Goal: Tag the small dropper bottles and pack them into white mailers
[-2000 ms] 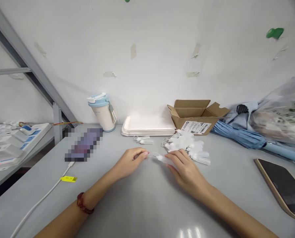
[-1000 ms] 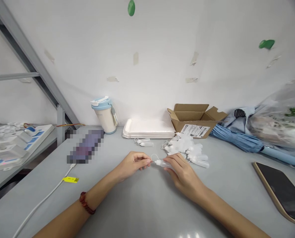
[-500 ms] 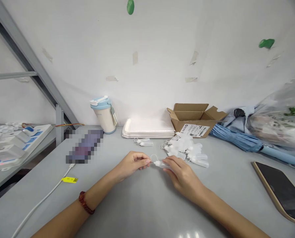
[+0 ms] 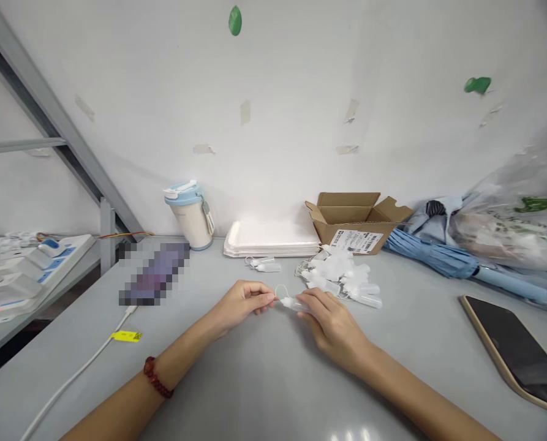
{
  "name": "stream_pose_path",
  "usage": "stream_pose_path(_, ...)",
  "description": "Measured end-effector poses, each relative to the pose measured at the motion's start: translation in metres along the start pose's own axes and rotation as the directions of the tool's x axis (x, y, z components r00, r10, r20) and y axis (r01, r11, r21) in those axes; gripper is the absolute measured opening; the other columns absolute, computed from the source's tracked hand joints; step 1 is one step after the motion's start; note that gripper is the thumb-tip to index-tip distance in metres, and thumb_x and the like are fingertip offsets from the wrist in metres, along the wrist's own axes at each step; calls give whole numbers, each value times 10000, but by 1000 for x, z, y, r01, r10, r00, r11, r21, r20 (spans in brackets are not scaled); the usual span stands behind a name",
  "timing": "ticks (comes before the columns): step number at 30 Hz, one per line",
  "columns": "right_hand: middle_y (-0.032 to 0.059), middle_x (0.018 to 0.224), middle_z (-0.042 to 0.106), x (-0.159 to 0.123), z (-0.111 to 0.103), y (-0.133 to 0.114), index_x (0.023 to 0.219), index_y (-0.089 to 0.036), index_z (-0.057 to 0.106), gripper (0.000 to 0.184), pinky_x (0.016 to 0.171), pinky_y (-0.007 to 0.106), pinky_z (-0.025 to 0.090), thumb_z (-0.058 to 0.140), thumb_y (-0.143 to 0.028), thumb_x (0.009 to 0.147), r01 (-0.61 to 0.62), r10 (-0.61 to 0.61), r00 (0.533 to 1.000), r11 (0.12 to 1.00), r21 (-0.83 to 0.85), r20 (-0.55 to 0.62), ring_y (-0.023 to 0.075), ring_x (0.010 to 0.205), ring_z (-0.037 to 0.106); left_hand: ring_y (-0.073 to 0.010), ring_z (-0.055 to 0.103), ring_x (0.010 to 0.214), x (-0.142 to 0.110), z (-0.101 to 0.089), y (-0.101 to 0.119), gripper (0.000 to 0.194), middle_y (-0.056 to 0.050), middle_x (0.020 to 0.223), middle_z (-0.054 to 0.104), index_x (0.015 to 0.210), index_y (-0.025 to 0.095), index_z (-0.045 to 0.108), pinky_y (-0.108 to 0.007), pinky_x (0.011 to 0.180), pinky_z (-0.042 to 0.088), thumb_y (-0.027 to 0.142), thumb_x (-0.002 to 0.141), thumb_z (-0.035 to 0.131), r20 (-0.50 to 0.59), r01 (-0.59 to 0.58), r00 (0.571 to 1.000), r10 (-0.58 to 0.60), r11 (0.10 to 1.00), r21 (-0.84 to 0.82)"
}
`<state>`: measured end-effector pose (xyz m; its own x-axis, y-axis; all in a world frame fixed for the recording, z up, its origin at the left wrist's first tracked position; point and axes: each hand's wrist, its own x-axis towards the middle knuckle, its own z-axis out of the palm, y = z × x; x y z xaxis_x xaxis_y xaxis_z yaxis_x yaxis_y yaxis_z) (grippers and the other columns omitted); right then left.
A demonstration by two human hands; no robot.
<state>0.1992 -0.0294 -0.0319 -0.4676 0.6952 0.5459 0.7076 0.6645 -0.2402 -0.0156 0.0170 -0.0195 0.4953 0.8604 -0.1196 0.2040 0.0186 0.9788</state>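
My right hand [image 4: 331,321] is closed around a small clear plastic squeeze bottle [image 4: 290,304], lying level with its nozzle pointing left. From the nozzle a thin white loop [image 4: 281,286] arches over towards my left hand [image 4: 250,300]. The thumb and fingers of that hand pinch the loop's end just left of the nozzle tip; the tiny piece between the fingertips is mostly hidden. Behind my right hand lies a loose pile of similar small bottles [image 4: 335,269] with thin loops. A pair of such bottles [image 4: 267,267] lies apart, beyond the gap between my hands.
At the back stand a flat stack of white padded envelopes [image 4: 275,239], an open cardboard box [image 4: 347,236] and a tumbler [image 4: 190,220]. A blue folded umbrella [image 4: 438,254] and a phone [image 4: 516,349] lie right. On the left are a pixelated device [image 4: 156,272] and a white cable [image 4: 80,367].
The view has shifted slightly, moving everything a little to the left. Both hands keep almost the same grip on the bottle and its loop.
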Motion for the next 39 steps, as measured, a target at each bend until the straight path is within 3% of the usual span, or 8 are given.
stream_pose_path(39,109,972,568,-1,2,0,1064,-161,472,192,606,316,517,410,-143,883,-68,68,998,993,99,5,194,763,591,-107,496,632,1,-2,-1,272,-17,713,607,796,134,674,-241,632,388,397,764,612,-5,20,1000,-21,999,-47)
